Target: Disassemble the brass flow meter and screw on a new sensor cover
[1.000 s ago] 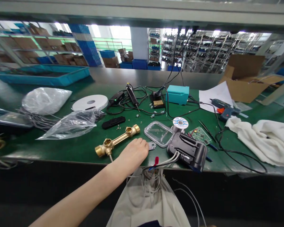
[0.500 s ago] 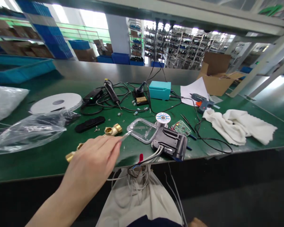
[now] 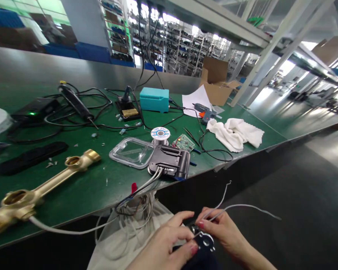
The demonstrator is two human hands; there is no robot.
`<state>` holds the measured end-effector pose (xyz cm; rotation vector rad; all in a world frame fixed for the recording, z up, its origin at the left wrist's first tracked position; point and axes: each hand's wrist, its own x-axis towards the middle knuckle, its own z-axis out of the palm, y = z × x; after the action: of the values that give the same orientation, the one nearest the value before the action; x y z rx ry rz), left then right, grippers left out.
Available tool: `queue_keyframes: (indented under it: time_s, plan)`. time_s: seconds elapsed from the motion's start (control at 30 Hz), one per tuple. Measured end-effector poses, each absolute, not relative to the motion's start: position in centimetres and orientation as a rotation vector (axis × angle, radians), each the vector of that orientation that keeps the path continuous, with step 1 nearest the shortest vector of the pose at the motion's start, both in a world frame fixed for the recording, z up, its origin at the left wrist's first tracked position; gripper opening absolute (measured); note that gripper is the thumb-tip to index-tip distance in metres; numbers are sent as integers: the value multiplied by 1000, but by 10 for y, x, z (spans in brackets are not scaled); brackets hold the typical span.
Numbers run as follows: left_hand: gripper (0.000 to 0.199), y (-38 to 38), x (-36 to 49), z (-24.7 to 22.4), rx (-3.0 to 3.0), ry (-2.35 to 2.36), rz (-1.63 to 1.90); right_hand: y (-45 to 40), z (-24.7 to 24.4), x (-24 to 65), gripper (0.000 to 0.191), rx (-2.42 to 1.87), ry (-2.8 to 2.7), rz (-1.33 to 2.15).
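Note:
My left hand point(image 3: 173, 240) is low in front of the bench, its fingers closed at a small black part with silvery, scalloped edges point(image 3: 207, 240). Close beside it, my right hand point(image 3: 221, 227) pinches thin light-grey cables point(image 3: 249, 206), whose loose ends stick out to the right. Part of the small piece is hidden by the fingers. On the bench to the left lies a brass pipe fitting point(image 3: 56, 179) with round openings and a pale cable coming from it. A black plastic housing point(image 3: 171, 159) with wires sits at the bench edge beside a clear frame-shaped cover point(image 3: 133, 152).
A solder spool point(image 3: 160, 133) and a green circuit board point(image 3: 184, 142) are behind the housing. A teal box point(image 3: 154, 99), soldering iron stand point(image 3: 128, 110), glue gun point(image 3: 205, 112) and white cloth point(image 3: 235, 133) lie farther back. Cables hang over the front edge.
My left hand has left the bench, where it was above the brass fitting, and come down beside my right hand. My right hand has come into view with cables. The view has turned right.

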<state>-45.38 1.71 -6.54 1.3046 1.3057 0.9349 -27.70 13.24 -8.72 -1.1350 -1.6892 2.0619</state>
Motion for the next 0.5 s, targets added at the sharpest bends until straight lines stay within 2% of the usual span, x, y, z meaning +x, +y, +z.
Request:
queue_keyframes:
  time_s: [0.1,0.3,0.5]
  plan:
    - [25,28,-443,-67,1159,1180,985,123,-82,-287,34,-1159,-1552,2130]
    - [39,31,-444,-68,1068,1251,911,133,-78,-289,38,-1102,-1354,2203]
    - [50,22,-456,-78,860,1137,936,189,-64,-267,24,-1050,-905,1728]
